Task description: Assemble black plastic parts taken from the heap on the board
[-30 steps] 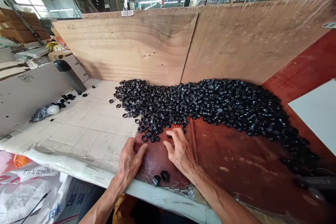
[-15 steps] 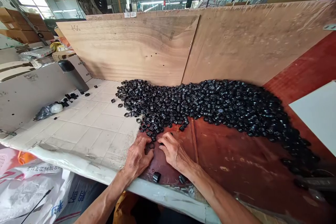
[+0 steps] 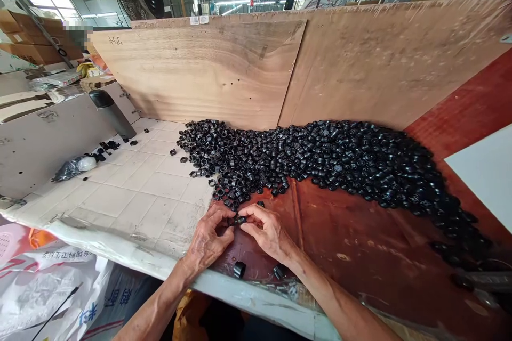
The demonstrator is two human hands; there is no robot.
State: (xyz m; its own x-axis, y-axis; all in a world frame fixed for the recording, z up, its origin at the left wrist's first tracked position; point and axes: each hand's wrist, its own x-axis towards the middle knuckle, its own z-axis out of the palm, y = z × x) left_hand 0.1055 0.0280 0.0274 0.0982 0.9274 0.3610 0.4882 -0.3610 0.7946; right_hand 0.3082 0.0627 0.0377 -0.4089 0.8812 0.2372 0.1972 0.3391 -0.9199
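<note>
A long heap of small black plastic rings and caps [image 3: 320,162] lies across the bench against the wooden back boards. At its near edge my left hand [image 3: 208,240] and my right hand [image 3: 267,232] meet, fingertips pinched together on a small black ring piece [image 3: 238,220] between them. Two more black pieces [image 3: 239,269] rest on the red board just in front of my wrists, near the bench edge.
Upright plywood boards [image 3: 224,72] wall the back. A dark flask [image 3: 111,113] and a crumpled plastic bag [image 3: 74,167] sit on the tiled surface at left. White printed sacks [image 3: 44,287] lie below the front edge. A white panel [image 3: 486,173] stands at right.
My hands went from lying spread on the board to drawn together, fingertips now pinching a black piece lifted from the heap's edge.
</note>
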